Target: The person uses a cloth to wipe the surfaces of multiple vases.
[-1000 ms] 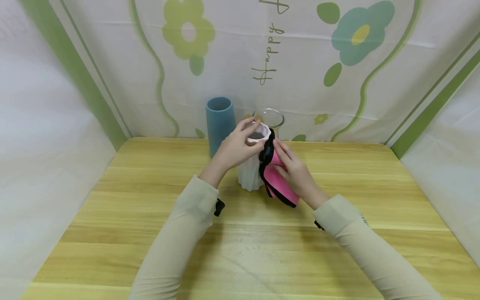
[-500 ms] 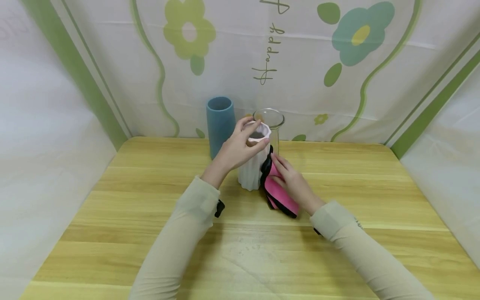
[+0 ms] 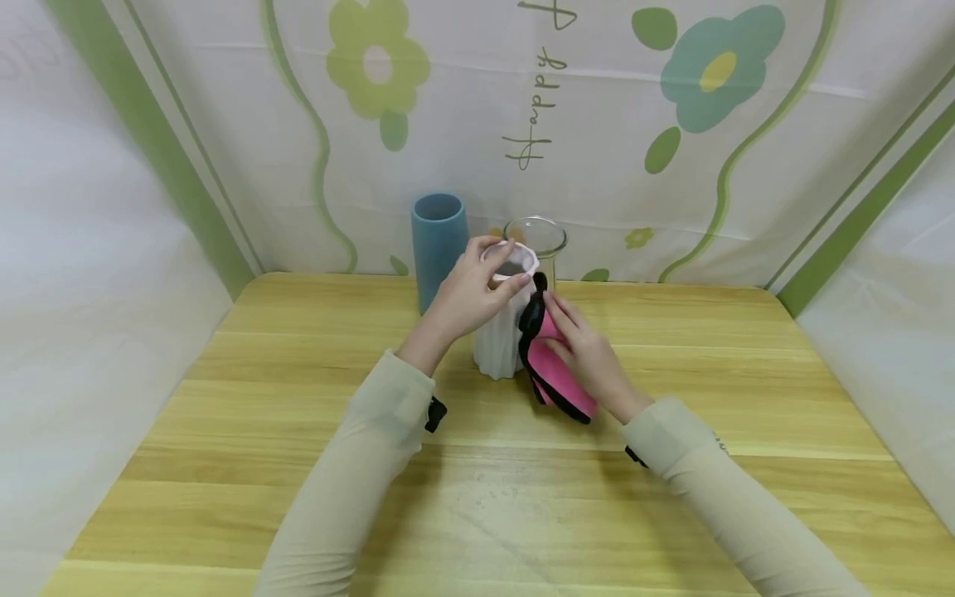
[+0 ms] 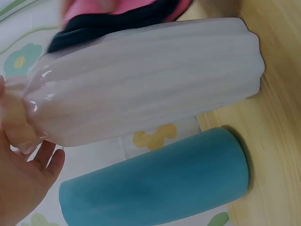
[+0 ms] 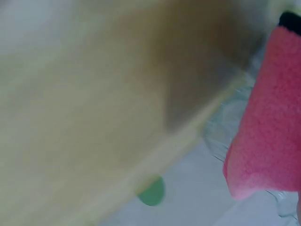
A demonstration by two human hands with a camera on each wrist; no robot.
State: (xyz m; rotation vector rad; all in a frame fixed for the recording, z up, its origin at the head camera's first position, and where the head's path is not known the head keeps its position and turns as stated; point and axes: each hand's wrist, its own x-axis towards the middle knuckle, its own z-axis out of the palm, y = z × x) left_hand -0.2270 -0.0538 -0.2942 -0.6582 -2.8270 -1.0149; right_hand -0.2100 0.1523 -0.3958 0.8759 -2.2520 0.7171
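A white fluted vase (image 3: 496, 344) stands upright on the wooden table. My left hand (image 3: 464, 297) grips it around the neck, thumb and fingers spread about the rim. In the left wrist view the vase (image 4: 150, 82) shows a glossy, ribbed side. My right hand (image 3: 593, 358) holds a pink cloth with black edging (image 3: 555, 373) against the vase's right side. Part of that cloth (image 5: 268, 122) fills the right edge of the right wrist view, where most of the hand is out of frame.
Just behind and left of the white vase stands a blue vase (image 3: 438, 249). A clear glass vase (image 3: 547, 267) is behind it to the right, partly hidden. A white curtain with flower prints (image 3: 448, 108) hangs along the table's (image 3: 298, 464) back edge.
The right hand has slid the cloth down the vase's side and then partway back up. The left hand and the white vase have stayed nearly still.
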